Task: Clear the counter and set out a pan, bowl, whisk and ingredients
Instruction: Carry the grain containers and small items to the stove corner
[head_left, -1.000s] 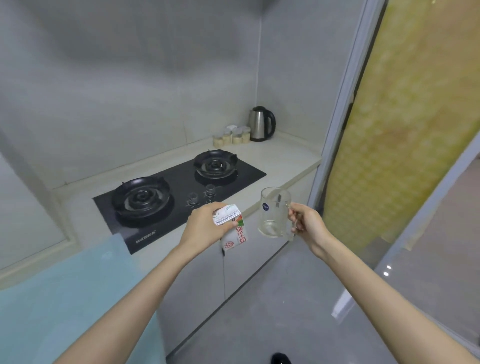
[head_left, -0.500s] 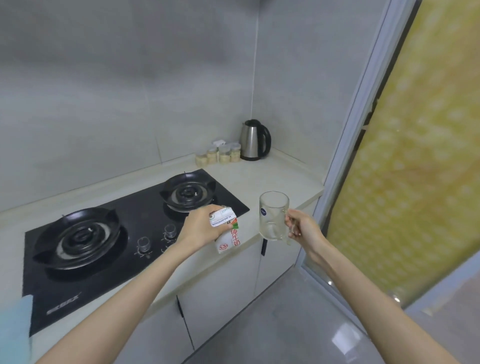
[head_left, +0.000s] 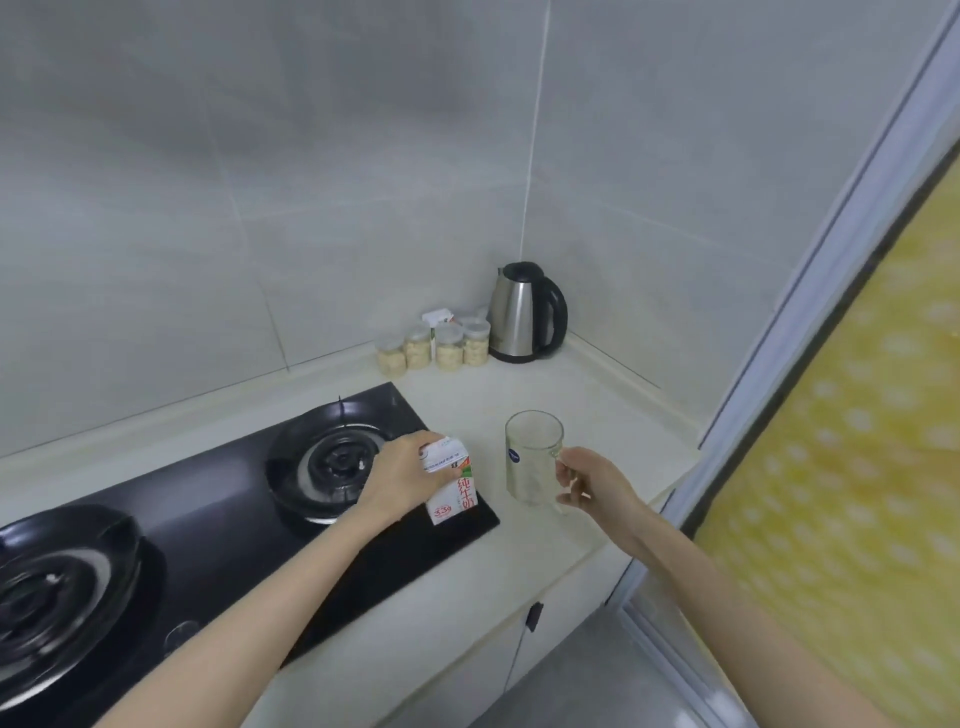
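Left hand (head_left: 400, 479): I am gripping a small milk carton (head_left: 453, 492) from above, fingers curled round its folded top. The carton is sitting upright over the near right corner of the black stove (head_left: 208, 535); I cannot tell whether it is touching the surface.

Right hand (head_left: 597, 480): I am pinching the handle of a clear glass mug (head_left: 532, 457), holding it upright over the pale counter (head_left: 561, 384), just beside the carton.

Back corner: a steel kettle (head_left: 522, 312) is standing beside four lidded jars (head_left: 436, 349).
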